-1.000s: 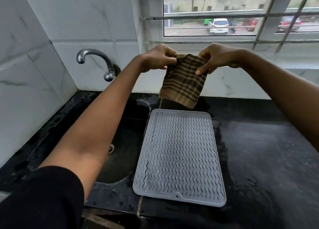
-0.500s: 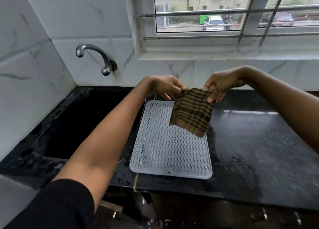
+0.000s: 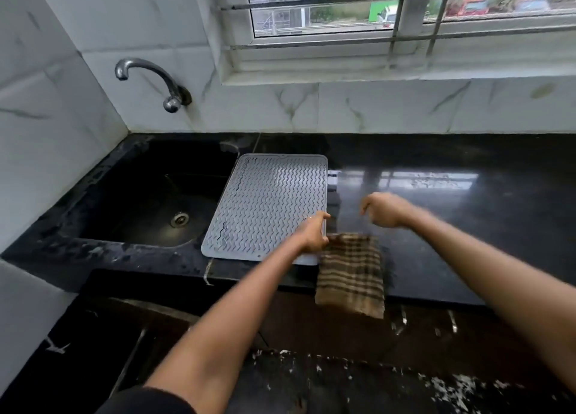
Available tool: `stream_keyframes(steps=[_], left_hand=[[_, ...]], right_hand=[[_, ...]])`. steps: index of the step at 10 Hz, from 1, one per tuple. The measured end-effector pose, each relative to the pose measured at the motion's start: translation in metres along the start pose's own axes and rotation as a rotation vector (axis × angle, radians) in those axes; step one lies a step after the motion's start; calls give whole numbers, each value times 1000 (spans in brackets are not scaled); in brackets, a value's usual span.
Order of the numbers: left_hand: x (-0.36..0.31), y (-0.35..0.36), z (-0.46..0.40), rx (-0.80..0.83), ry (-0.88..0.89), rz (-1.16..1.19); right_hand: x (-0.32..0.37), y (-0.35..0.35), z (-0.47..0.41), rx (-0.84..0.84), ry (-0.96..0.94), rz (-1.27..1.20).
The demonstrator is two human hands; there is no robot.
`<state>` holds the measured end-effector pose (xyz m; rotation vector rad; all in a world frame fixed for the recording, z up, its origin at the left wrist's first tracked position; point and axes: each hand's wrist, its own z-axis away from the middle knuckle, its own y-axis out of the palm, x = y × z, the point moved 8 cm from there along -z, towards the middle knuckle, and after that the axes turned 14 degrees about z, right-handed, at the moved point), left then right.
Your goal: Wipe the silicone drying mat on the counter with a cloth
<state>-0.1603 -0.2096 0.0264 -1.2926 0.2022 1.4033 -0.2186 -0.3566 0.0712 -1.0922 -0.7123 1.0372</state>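
The grey ribbed silicone drying mat [image 3: 268, 201] lies on the black counter [image 3: 452, 214], its left part reaching over the sink. A brown striped cloth [image 3: 350, 276] hangs beside the mat's near right corner, draping past the counter's front edge. My left hand [image 3: 313, 236] pinches the cloth's top left corner, over the mat's near right corner. My right hand [image 3: 386, 209] is blurred, just above the cloth's top edge and apart from it, fingers loosely curled with nothing in them.
A black sink [image 3: 149, 195] with a drain sits left of the mat. A metal tap [image 3: 149, 77] juts from the white tiled wall above it. A barred window [image 3: 405, 8] runs along the back. The counter looks wet and shiny.
Both hands dropped from above the mat's far end toward the counter's near edge with the cloth. My right hand let go of it; only my left hand holds it now.
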Motion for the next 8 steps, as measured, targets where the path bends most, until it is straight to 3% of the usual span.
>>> stream_keyframes(steps=[1,2,4,6,7,8], left_hand=[[4,46,19,-328,233,-246],[26,96,29,-198,280,-417],[38,112,42,-296,332,-451],[40,116,46,-210,314,-562],[38,108,50,-137,312,-450],[2,61,16,1,236,-254]], right_hand=[[3,40,34,-461,93,-197],[44,111,61,-503,4,-77],[45,148,80,-485,-12,37],[45,149,86,-477,9,91],[46,120,82,-411,-37,144],[35,78,50,-41,-174,180]])
